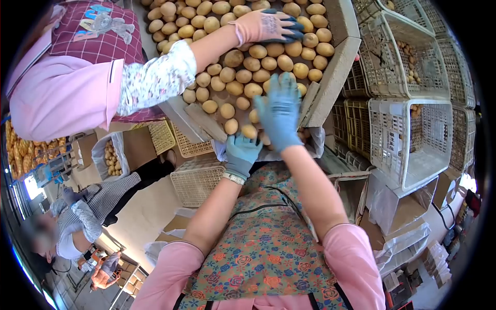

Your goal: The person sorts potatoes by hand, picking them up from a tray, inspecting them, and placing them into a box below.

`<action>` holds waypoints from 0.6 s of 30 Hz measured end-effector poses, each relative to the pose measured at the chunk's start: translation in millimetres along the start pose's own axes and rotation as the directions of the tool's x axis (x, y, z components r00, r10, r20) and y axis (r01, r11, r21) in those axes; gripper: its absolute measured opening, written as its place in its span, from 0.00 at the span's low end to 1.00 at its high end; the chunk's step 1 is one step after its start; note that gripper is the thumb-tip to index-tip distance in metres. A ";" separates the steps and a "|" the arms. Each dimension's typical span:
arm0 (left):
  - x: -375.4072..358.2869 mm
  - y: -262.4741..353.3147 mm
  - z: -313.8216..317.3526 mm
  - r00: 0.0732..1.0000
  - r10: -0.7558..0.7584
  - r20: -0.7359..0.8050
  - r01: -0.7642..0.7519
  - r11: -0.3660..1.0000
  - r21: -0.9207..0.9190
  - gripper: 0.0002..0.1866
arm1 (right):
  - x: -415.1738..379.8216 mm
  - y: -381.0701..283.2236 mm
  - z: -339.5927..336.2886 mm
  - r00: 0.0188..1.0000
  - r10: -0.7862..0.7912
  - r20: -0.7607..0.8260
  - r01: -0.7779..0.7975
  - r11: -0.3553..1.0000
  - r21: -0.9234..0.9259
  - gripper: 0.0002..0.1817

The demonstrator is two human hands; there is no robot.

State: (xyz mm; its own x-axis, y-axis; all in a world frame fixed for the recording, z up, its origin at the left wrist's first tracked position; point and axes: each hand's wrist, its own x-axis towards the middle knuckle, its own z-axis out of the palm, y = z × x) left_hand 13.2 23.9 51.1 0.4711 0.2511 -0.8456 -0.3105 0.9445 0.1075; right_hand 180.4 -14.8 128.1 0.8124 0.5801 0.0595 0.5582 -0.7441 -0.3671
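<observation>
A grey sorting trough (pixel 336 67) slopes toward me, full of several round yellow-brown fruits (pixel 243 77). My right hand (pixel 279 111), in a blue glove, lies open and flat over the fruits near the trough's lower right corner. My left hand (pixel 242 152), in a teal glove with a wristband, sits at the trough's lower lip. Its fingers curl around one fruit (pixel 249 131). A co-worker's hand (pixel 266 26) in a pink glove with dark fingertips reaches in from the left and rests on the fruits at the far end.
White plastic crates (pixel 408 139) are stacked at the right, some holding fruits. Woven baskets (pixel 196 181) and a bag of fruits (pixel 111 157) stand under the trough at the left. Another person (pixel 77 222) bends over at lower left. Lined cardboard boxes (pixel 398 212) stand at my right.
</observation>
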 end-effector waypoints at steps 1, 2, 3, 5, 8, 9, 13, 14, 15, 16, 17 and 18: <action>0.3 1.8 -4.4 0.977 -0.089 0.193 0.098 0.994 -0.037 0.34 | -2.3 -27.7 4.4 0.987 0.057 0.148 -0.034 0.988 -0.151 0.45; -22.3 -7.1 29.0 0.996 0.032 0.087 -0.037 0.998 0.057 0.38 | -6.3 -53.6 2.6 0.958 0.089 0.272 0.016 0.933 -0.360 0.50; -25.0 -8.4 36.1 0.992 0.007 0.126 -0.015 0.998 0.062 0.39 | -16.0 -65.1 7.2 0.948 -0.008 0.318 0.072 0.979 -0.189 0.47; -25.5 -3.9 54.6 0.982 -0.037 0.183 0.029 0.999 0.045 0.39 | -29.6 -65.8 22.2 0.933 -0.117 0.340 0.127 0.992 -0.008 0.44; -21.9 -2.8 49.3 0.976 -0.087 0.198 0.085 0.996 0.017 0.40 | -46.5 -32.3 36.7 0.814 -0.506 0.287 0.463 0.862 0.208 0.29; -26.2 -6.5 43.6 0.978 -0.094 0.189 0.094 0.996 0.012 0.41 | -40.8 -9.8 18.3 0.766 -0.537 0.353 0.548 0.833 0.076 0.27; -33.1 -8.1 44.8 0.985 -0.119 0.121 0.121 0.993 -0.009 0.42 | -23.3 38.9 -54.7 0.748 -0.414 0.519 0.550 0.824 -0.135 0.23; -31.0 -8.0 40.9 0.986 -0.113 0.123 0.116 0.993 -0.017 0.42 | -15.9 45.3 -75.1 0.731 -0.355 0.582 0.495 0.864 -0.094 0.21; -26.4 -7.0 34.9 0.977 -0.054 0.205 0.042 0.997 0.063 0.42 | -14.9 56.2 -85.0 0.829 -0.432 0.356 0.490 0.867 -0.089 0.19; -23.3 -5.5 32.3 0.957 0.001 0.290 -0.042 0.990 0.134 0.42 | -13.5 69.2 -90.6 0.871 -0.481 0.105 0.489 0.869 -0.080 0.17; -23.7 -0.9 36.5 0.921 -0.138 0.364 0.199 0.971 -0.135 0.38 | -9.2 83.3 -86.1 0.892 -0.450 0.030 0.451 0.892 -0.016 0.16; -26.3 1.1 41.0 0.922 -0.122 0.368 0.186 0.972 -0.143 0.38 | -3.9 93.1 -79.8 0.910 -0.413 -0.044 0.415 0.908 0.056 0.15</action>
State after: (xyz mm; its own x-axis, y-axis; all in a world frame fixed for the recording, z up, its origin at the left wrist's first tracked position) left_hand 34.3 27.1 94.9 0.7762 0.1944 -0.5998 -0.3323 0.9346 -0.1271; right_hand 242.7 -112.8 167.7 0.5160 0.8204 0.2465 0.8346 -0.4167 -0.3603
